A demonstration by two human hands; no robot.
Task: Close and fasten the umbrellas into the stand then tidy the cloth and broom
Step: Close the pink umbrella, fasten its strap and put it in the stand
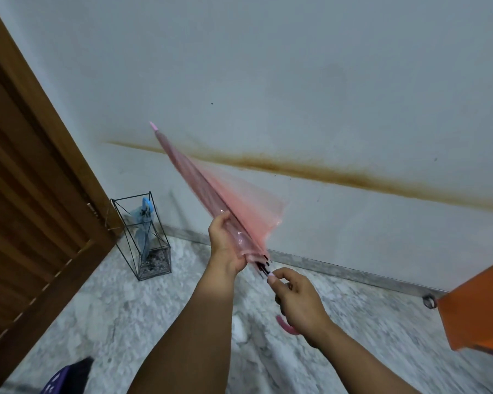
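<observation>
Progress about halfway: blue umbrella [145, 223] already in wire stand [143, 237] at 9 o'clock. Pink umbrella [211, 191] collapsed, canopy loose, unfastened. Left hand [225, 245] fingers wrapped round canopy; right hand [299, 297] fingers closed on handle. Cloth, broom not seen.

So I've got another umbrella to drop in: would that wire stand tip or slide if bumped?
Probably tips easily: the stand is tall, narrow, thin wire, so likely light. The blue umbrella inside leans, which may pull it sideways. It could also slide on the smooth-looking marble floor.
</observation>
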